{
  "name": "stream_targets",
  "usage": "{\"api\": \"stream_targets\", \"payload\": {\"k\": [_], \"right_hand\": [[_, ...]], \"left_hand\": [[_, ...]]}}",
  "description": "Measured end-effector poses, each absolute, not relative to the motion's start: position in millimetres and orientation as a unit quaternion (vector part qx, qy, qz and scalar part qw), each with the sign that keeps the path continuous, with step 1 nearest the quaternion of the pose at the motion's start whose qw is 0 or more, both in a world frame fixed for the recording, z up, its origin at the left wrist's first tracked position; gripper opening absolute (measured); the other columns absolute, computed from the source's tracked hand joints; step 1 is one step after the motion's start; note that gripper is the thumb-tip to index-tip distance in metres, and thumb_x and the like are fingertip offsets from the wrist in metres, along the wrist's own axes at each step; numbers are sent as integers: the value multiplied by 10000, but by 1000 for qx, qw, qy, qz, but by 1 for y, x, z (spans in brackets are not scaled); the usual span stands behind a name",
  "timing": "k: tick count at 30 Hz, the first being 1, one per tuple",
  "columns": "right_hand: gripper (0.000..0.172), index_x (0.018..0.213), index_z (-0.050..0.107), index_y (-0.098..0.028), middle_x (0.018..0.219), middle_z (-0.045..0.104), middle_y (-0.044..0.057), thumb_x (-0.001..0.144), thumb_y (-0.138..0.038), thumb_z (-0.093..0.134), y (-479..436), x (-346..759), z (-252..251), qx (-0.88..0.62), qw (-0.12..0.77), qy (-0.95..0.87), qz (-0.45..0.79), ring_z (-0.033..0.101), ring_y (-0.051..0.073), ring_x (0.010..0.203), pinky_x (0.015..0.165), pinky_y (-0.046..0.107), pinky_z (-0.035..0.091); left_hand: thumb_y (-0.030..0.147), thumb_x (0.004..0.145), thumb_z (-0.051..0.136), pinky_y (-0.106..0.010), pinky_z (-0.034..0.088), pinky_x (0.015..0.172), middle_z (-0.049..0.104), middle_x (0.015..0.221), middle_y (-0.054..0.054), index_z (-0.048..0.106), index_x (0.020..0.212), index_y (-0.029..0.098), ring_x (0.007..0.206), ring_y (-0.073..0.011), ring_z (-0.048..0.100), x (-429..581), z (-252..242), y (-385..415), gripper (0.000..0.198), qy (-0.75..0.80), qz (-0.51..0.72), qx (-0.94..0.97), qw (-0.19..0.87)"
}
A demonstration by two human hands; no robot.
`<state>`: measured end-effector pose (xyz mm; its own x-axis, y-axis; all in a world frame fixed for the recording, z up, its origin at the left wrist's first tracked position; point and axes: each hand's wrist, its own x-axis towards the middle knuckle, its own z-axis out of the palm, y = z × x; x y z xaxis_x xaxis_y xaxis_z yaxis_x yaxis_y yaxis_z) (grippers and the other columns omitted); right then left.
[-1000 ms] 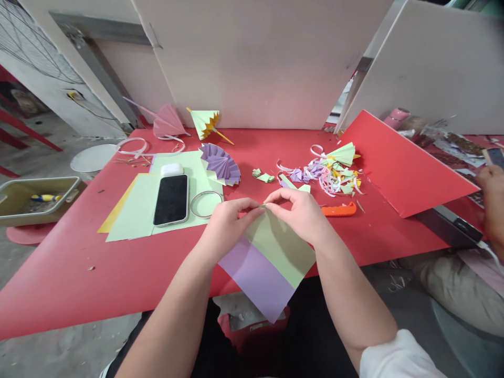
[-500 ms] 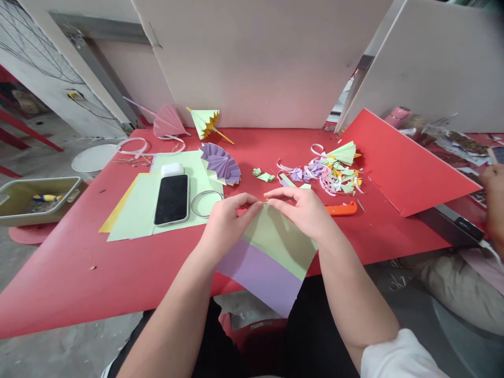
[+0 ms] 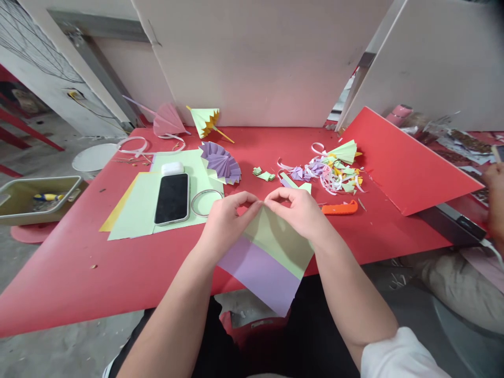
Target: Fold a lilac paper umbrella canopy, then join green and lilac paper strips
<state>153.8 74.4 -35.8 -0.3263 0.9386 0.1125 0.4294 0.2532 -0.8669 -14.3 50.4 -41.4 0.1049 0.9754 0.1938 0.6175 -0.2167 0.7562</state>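
My left hand (image 3: 232, 218) and my right hand (image 3: 296, 210) pinch the top edge of a green and purple paper sheet (image 3: 271, 247), with their fingertips almost touching. The sheet's purple part hangs over the table's front edge. Left of my left hand lie a roll of clear tape (image 3: 206, 202) and a black phone (image 3: 172, 199) on light green sheets (image 3: 136, 207). An orange cutter (image 3: 340, 208) rests just right of my right hand. Behind the tape is a purple pleated paper fan (image 3: 221, 161).
Small paper umbrellas, one pink (image 3: 168, 121) and one green (image 3: 205, 122), stand at the back of the red table (image 3: 98, 283). Paper scraps (image 3: 331, 170) are piled near a raised red board (image 3: 409, 163). A person's hand (image 3: 495, 184) shows at the right edge.
My right hand has shifted slightly, its fingertips now closer to those of my left hand. The paper stays nearly in place.
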Motion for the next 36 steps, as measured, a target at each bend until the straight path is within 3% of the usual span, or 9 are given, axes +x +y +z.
{"api": "stream_targets", "payload": {"k": [10,23,30,36], "right_hand": [[118,754,644,-224,775,669,-23,772,-316,573,75,155,-37,-470,330,-725,380,600,116,734,647,222,448],[75,758,648,-229,767,675,-24,759,-284,599,76,153,-39,-467,343,-724,374,606,114,724,645,226,460],[142,865,684,-257,885,697,-9,750,-321,630,78,153,-40,-467,345,-709,400,624,139,824,714,258,469],[162,743,666,-231,732,666,-24,788,-360,579,77,153,-38,-486,334,-713,380,584,117,681,625,249,431]], "left_hand": [[341,830,528,-200,383,584,650,753,25,624,780,208,672,-118,549,-14,-42,50,171,567,349,701,256],[312,810,533,-217,427,638,666,778,3,634,777,198,721,-144,582,-14,-41,50,156,563,363,691,272],[324,807,557,-209,432,664,671,772,15,646,779,209,718,-130,585,-14,-40,49,149,571,383,675,266],[285,795,556,-213,433,670,668,761,17,641,768,209,723,-133,587,-13,-40,48,117,578,369,680,259]]}}
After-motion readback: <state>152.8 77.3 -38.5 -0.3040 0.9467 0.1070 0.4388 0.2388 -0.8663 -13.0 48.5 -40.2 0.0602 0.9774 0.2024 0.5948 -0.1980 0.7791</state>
